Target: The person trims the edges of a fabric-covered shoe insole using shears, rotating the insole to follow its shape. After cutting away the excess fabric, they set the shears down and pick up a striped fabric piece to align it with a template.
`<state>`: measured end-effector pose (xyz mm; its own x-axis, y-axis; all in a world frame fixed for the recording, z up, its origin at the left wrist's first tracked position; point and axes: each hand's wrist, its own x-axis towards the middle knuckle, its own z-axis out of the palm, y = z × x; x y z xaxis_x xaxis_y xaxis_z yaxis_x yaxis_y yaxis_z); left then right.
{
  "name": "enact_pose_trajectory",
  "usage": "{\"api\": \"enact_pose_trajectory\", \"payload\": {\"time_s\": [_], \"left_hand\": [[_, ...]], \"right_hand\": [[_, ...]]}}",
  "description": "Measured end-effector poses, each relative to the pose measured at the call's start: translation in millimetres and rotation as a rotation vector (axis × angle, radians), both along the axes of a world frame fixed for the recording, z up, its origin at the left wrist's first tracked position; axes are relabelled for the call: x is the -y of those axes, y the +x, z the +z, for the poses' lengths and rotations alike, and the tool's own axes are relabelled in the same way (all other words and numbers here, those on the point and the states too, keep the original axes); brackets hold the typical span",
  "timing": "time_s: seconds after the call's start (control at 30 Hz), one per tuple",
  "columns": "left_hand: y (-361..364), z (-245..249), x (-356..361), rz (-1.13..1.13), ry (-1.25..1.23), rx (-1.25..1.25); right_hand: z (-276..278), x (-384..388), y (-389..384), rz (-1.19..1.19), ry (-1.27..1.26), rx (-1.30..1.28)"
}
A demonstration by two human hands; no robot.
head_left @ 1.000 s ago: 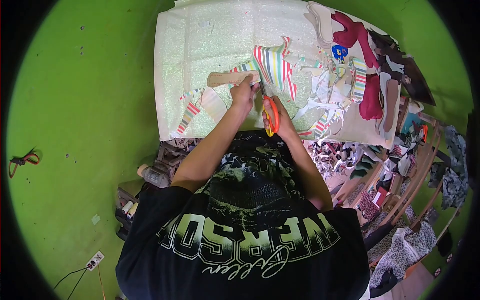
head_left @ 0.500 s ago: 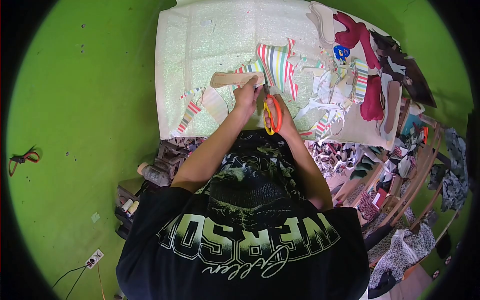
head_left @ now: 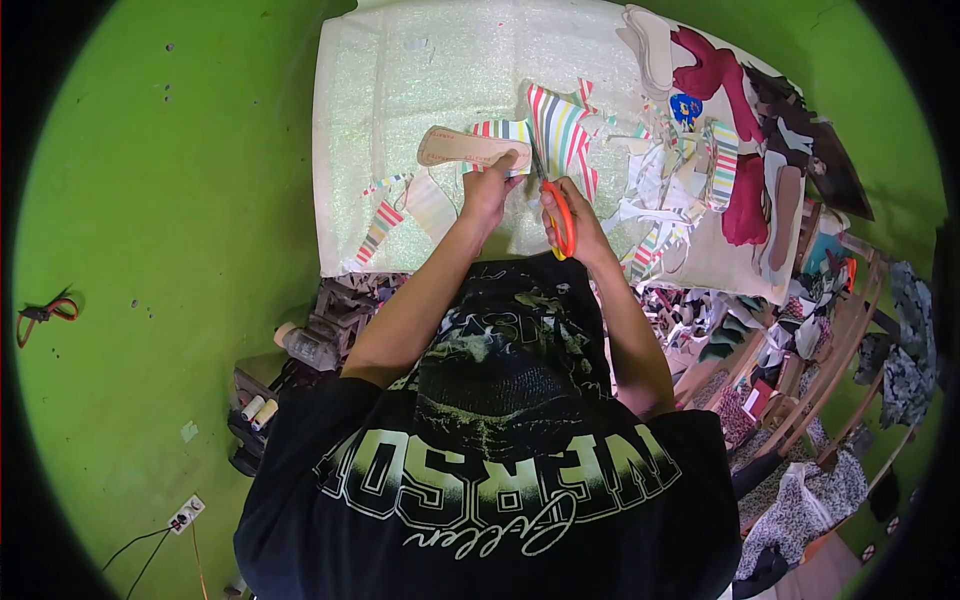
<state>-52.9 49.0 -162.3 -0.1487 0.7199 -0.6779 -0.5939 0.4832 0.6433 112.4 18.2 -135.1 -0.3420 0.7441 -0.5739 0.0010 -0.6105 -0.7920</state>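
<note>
Your right hand [head_left: 586, 228] had shifted rightward, gripping the scissors [head_left: 570, 228]. Your left hand [head_left: 485, 195], nearer, pinched the sole-shaped piece [head_left: 452, 148] over striped fabric [head_left: 504, 130]; its long axis ran leftward from those fingers, blades just to their right.

Pale lettering [head_left: 497, 485] on black shirt [head_left: 330, 555]; red writing [head_left: 462, 157] on template [head_left: 436, 146]; wording unclear

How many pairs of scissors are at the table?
1: the pair with orange and yellow handles, in the right hand, its blades at the striped cloth. More could be hidden under the scraps.
</note>
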Motion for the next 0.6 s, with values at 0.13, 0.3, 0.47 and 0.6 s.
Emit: {"api": "enact_pose_trajectory", "payload": {"time_s": [0.13, 0.3, 0.47, 0.6], "left_hand": [[-4, 1, 1, -0.045, 0.009, -0.013], [-7, 6, 11, -0.141, 0.009, 0.0], [-20, 4, 15, -0.169, 0.027, -0.032], [-28, 5, 20, -0.159, 0.024, -0.03]], "right_hand": [[0, -1, 1, -0.031, -0.032, -0.074], [-3, -11, 7, -0.038, -0.021, -0.217], [-3, -8, 16, 0.019, -0.06, -0.239], [-5, -8, 24, -0.019, -0.136, -0.325]]}}
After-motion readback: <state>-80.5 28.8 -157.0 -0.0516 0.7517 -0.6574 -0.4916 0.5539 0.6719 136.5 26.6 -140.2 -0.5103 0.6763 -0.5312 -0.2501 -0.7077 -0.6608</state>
